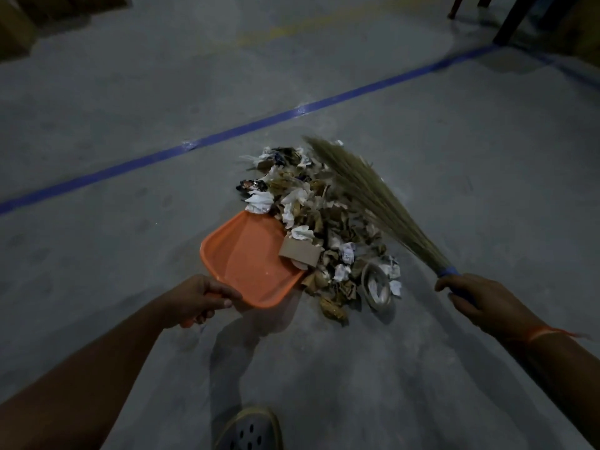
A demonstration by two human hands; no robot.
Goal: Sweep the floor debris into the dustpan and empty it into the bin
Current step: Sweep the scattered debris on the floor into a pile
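A perforated clog (248,430) shows at the bottom edge. Both forearms reach forward and down: the left hand (198,298) has its fingers curled tight round the orange dustpan's (246,258) handle, the right hand (477,303) clasps the grass broom's (373,196) blue-wrapped grip. The pan's lip meets the debris pile (324,222) of crumpled paper, cardboard and leaves on the concrete floor (130,157); the bristles lie along the pile's right side. Beyond runs a blue floor line (227,134). No writing is legible.

Blue floor line (246,128), dark shoe (248,430)
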